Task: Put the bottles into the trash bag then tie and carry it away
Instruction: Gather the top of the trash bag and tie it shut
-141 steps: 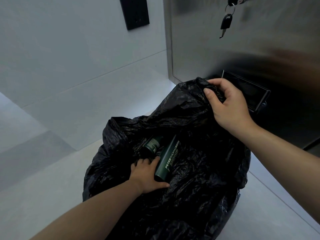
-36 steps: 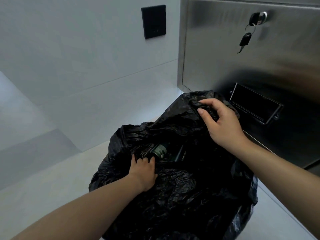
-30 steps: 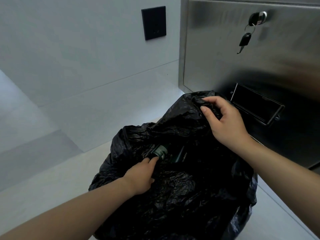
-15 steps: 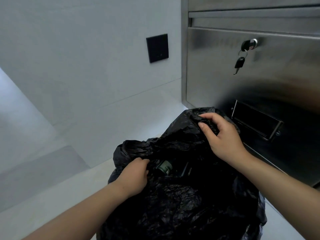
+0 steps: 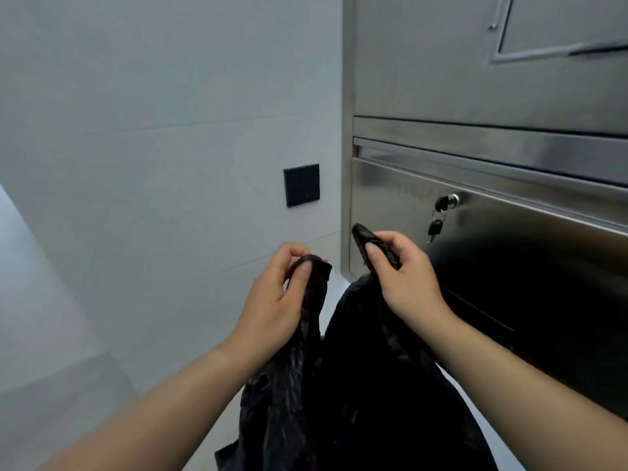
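The black trash bag hangs in front of me, pulled up into two gathered strands. My left hand is shut on the left strand, thumb pressed over its top. My right hand is shut on the right strand, whose end sticks out above the fingers. The two hands are a short gap apart at the same height. The bottles are hidden inside the bag.
A stainless steel cabinet fills the right side, with a lock and hanging key just right of my right hand. A black wall switch sits on the pale tiled wall to the left.
Both hands have lifted the bag's edges up and gathered them into two strands. The left hand left the bag's opening and gripped its rim. The bottles are no longer visible. The view tilted upward.
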### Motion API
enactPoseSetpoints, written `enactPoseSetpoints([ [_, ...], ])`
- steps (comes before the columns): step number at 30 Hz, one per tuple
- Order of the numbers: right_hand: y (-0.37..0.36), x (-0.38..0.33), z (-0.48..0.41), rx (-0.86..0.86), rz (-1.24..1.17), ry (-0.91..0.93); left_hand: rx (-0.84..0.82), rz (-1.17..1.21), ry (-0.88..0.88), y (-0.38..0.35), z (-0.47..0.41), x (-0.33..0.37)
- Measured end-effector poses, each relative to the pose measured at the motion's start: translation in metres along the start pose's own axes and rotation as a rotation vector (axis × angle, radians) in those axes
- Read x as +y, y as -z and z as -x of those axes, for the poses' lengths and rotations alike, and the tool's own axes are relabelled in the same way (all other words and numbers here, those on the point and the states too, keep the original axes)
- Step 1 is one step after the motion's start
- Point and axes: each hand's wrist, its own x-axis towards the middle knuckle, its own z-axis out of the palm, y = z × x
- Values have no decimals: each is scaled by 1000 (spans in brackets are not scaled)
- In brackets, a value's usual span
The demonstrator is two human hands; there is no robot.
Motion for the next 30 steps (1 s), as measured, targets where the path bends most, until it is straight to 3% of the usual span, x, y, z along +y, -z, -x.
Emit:
enactPoseSetpoints([
  [4,3,-10,5,82,-191,-66,102,-43,-42,-32,-9,12],
  [8,20,6,40,-30,-183,-95,137,116,38,-57,17,10],
  [18,20,18,60,-99,-140,-201,22,80,70,-62,23,16],
  [26,26,16,59,-171,-69,-112,-30,115,91,-69,19,10],
  [30,27,11,58,-198,-36,-65,-96,248,225,-69,17,6],
])
